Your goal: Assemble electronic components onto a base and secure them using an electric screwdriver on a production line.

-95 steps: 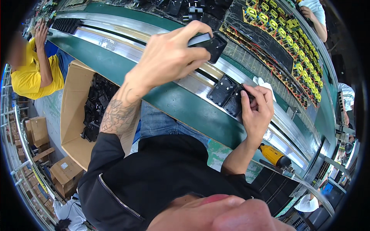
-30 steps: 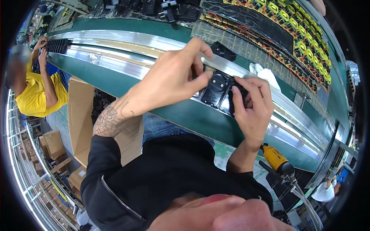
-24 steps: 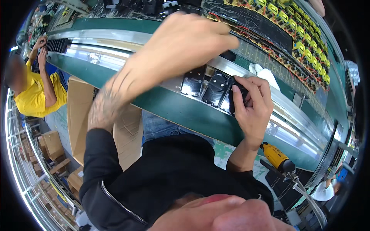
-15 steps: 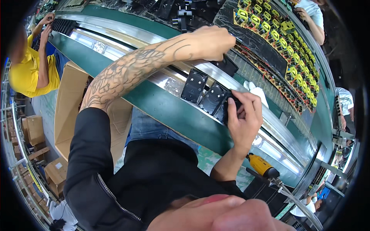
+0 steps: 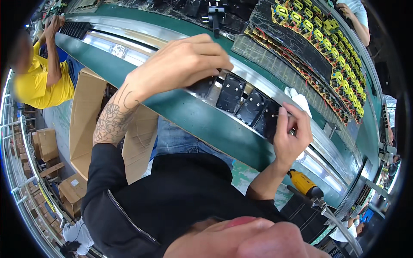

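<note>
A row of black plastic housings [image 5: 231, 93] with small metal pins lies on the metal rail in front of me. At the row's left end, my left hand [image 5: 187, 60] reaches across with its fingers bent down over another black housing [image 5: 201, 87]. Its fingers cover that housing's upper part. By the rightmost housing [image 5: 267, 118] is my right hand [image 5: 293, 133], thumb and forefinger close together at the housing's edge. The other fingers curl in around a small shiny thing that I cannot make out.
Beyond the rail, circuit boards with yellow coils [image 5: 309, 32] stand in rows. A white glove [image 5: 297, 99] lies by the rail. On the right is a yellow power screwdriver [image 5: 304, 184]. An open cardboard box [image 5: 86, 124] stands left of me; a person in yellow [image 5: 45, 84] works beyond it.
My left hand has come back toward me and left, down to the row's left end with a black housing under it. The loose dark housing beyond the rail is gone from its place.
</note>
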`<move>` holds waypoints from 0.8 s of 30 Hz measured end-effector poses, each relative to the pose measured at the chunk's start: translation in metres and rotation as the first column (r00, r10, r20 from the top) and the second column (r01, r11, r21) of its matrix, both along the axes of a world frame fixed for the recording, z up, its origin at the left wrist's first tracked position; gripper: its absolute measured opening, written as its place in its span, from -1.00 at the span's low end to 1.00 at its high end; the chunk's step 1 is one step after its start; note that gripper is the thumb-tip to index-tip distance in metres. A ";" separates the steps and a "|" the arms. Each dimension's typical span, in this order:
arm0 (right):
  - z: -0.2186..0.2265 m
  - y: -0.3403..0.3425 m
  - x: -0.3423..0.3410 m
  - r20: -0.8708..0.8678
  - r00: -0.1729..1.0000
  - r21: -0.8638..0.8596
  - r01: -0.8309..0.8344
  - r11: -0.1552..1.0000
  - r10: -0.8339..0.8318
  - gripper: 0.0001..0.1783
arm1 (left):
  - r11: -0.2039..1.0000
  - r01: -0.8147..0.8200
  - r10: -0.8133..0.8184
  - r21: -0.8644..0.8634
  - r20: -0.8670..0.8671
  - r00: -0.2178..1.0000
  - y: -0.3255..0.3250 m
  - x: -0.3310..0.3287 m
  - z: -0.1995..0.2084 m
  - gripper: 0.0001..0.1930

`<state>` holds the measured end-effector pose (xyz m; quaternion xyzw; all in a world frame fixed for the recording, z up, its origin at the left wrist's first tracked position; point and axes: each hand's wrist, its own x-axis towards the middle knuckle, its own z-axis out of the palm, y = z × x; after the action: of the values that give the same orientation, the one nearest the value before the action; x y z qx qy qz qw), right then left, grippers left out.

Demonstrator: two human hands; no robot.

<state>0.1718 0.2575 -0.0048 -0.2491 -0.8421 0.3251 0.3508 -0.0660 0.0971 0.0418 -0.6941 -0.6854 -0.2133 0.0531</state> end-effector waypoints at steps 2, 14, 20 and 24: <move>0.001 -0.003 0.004 0.045 0.999 -0.064 0.023 0.998 -0.020 -0.84 | 0.986 -0.027 0.041 0.167 -0.077 0.996 -0.001 0.007 -0.002 -0.79; 0.016 -0.033 -0.027 0.215 0.917 -0.031 -0.338 0.941 0.337 -0.72 | 0.687 -0.492 0.264 0.534 0.448 0.854 -0.108 0.074 0.028 -0.81; 0.001 -0.068 -0.067 0.242 0.844 0.098 -0.512 0.853 0.478 -0.51 | 0.398 -0.906 0.779 0.145 0.468 0.417 -0.246 0.023 -0.017 -0.63; -0.003 -0.069 -0.074 0.256 0.838 0.219 -0.536 0.815 0.482 -0.49 | -0.158 -0.663 0.927 -0.732 -0.341 0.156 -0.382 0.044 -0.117 -0.42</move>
<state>0.0974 0.1881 -0.0076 0.0091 -0.9447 0.2591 0.2009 -0.0221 -0.2849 -0.0755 0.0056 -0.9687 0.0831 -0.2338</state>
